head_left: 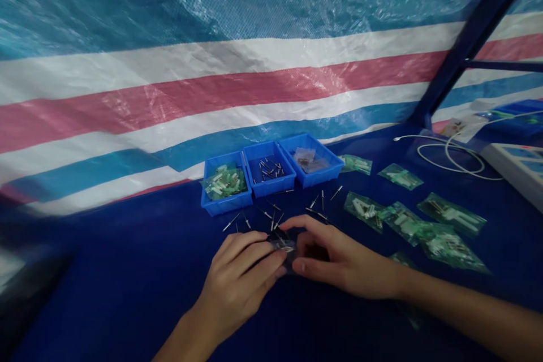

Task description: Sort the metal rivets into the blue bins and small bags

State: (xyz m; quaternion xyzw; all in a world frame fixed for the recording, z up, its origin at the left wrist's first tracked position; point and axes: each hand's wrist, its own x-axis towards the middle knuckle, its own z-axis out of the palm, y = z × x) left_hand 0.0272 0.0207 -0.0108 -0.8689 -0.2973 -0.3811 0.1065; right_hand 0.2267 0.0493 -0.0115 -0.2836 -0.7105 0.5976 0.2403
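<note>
My left hand [241,274] is closed on a small clear plastic bag [283,244] low over the blue table. The fingers lie across its front and hide part of it. Dark, thin pieces show at the bag's mouth. From the right, my right hand [328,254] is curled around the bag's other edge, index fingertip at the mouth and thumb lower down. Just beyond the hands, several loose pop rivets [231,222] are scattered on the table. More rivets lie in the middle blue bin [271,185].
The left blue bin [227,203] holds green bags with white pieces; the right blue bin [318,176] holds clear bags. Several filled green bags [453,246] lie at right. Behind them are a white cable [449,167] and a pale device [515,172]. A striped sheet [212,79] hangs behind.
</note>
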